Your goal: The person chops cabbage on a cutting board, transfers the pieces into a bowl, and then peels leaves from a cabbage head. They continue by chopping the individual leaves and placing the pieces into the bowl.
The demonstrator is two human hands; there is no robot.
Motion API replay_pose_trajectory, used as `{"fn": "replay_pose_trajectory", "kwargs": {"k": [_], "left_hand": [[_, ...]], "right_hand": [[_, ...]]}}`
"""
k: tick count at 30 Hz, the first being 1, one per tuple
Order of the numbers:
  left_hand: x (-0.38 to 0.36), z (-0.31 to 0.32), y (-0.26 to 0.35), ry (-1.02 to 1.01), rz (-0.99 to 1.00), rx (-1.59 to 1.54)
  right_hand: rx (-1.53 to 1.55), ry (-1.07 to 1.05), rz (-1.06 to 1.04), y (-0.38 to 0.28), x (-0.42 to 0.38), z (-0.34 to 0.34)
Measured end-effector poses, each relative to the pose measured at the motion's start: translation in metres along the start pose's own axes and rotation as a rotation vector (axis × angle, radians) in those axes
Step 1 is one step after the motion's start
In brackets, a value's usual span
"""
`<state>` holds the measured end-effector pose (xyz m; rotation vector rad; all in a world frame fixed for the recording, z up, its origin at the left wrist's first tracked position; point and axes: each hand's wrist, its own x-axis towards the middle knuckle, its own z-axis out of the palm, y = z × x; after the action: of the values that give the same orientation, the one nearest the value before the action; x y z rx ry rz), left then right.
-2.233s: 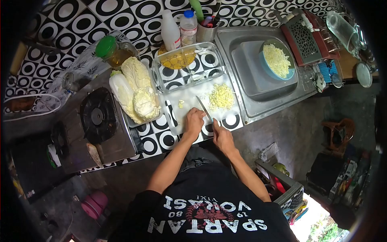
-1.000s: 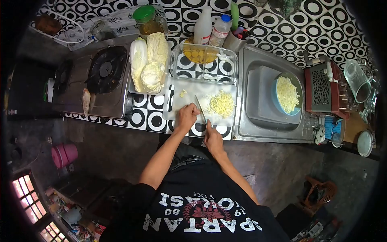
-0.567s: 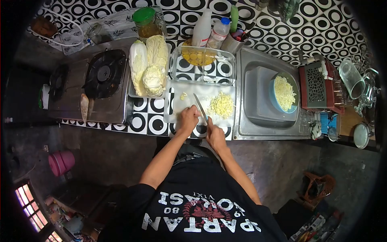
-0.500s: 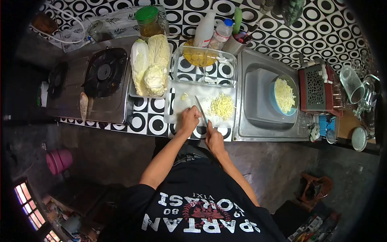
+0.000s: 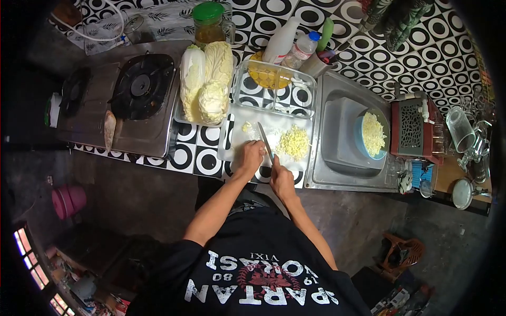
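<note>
My right hand (image 5: 282, 178) is wrapped round the handle of a knife (image 5: 265, 139), whose blade points away from me over the clear cutting board (image 5: 227, 152). My left hand (image 5: 253, 155) is closed on the board just left of the blade; what its fingers press on is too small to make out. Chopped pale yellow pieces (image 5: 293, 143) lie in a heap right of the knife. A small piece (image 5: 246, 126) lies beyond my left hand. Behind the board stands a clear divided container (image 5: 314, 100).
Whole cabbages (image 5: 215, 100) fill a tray at the back left, beside the stove (image 5: 118, 139). Bottles (image 5: 303, 50) and a green-lidded jar (image 5: 206, 31) stand behind. The sink (image 5: 337, 180) at the right holds a blue bowl (image 5: 359, 138) of shredded pieces.
The camera view has turned slightly, shifting the counter in the picture. Both hands keep nearly the same places, with the knife still beside my left hand.
</note>
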<state>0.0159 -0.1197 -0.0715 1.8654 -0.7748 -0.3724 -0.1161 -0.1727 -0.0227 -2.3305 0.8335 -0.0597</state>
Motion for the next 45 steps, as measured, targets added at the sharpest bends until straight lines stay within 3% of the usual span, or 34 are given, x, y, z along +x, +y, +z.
{"fn": "replay_pose_trajectory", "kwargs": {"k": [5, 15, 25, 30, 37, 45], "left_hand": [[-0.001, -0.001, -0.001, -0.019, 0.086, 0.107], [-0.007, 0.002, -0.003, -0.056, 0.136, 0.174], [-0.012, 0.007, -0.007, 0.01, 0.027, 0.154], [-0.013, 0.001, 0.007, 0.096, -0.049, 0.087], [-0.014, 0.004, -0.005, 0.027, 0.022, 0.105], [-0.014, 0.004, -0.004, 0.005, 0.057, 0.148]], "right_hand": [[-0.066, 0.106, -0.027, 0.006, -0.011, 0.017], [-0.115, 0.075, -0.007, 0.012, -0.006, 0.017], [-0.016, -0.036, 0.034, 0.001, 0.021, 0.006], [-0.073, -0.085, 0.028, -0.003, -0.005, -0.01], [-0.078, 0.098, -0.04, 0.008, -0.01, 0.018], [-0.102, -0.027, 0.008, -0.006, 0.01, -0.001]]}}
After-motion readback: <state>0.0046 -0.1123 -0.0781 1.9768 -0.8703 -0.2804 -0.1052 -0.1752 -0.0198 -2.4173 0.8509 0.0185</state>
